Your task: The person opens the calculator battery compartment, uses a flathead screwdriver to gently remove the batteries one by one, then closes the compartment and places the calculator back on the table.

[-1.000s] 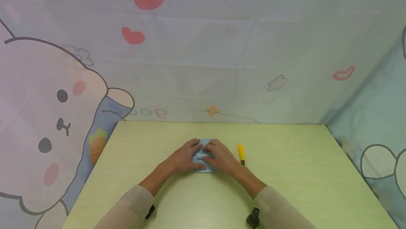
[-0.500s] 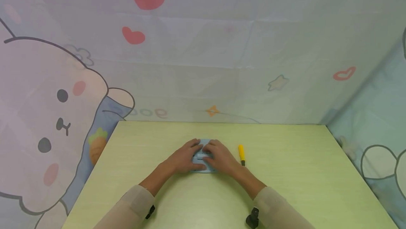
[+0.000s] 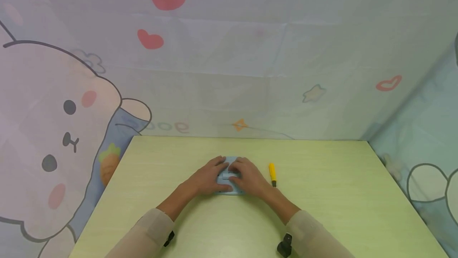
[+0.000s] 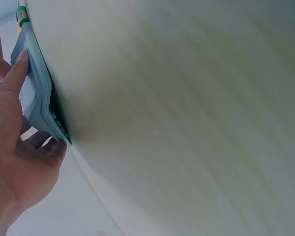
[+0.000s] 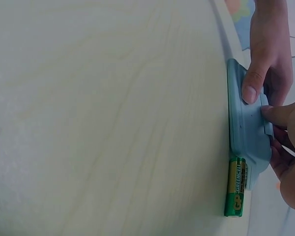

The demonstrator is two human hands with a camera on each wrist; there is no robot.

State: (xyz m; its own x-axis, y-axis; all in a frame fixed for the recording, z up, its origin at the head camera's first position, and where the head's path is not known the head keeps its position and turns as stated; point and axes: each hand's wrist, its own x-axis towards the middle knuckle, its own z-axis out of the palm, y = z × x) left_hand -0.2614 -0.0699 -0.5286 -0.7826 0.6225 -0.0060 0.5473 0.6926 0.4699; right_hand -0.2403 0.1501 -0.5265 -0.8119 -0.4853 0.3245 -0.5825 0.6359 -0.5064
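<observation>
A light blue plastic device (image 3: 231,190), seemingly a calculator lying face down, sits on the table between both hands. My left hand (image 3: 207,178) grips its left end; in the left wrist view the thumb lies on the back and the other fingers wrap the far edge. My right hand (image 3: 251,178) has its fingers curled over the right half, pinching near a raised block (image 3: 227,175) on the back. A green and gold battery (image 5: 235,187) lies against the device's right side, hidden by the right hand in the head view.
A yellow-handled tool (image 3: 272,171), probably a screwdriver, lies right of the right hand, its dark end towards the wrist. The pale wooden table (image 3: 322,194) meets a printed cloth backdrop (image 3: 222,51) at its back edge.
</observation>
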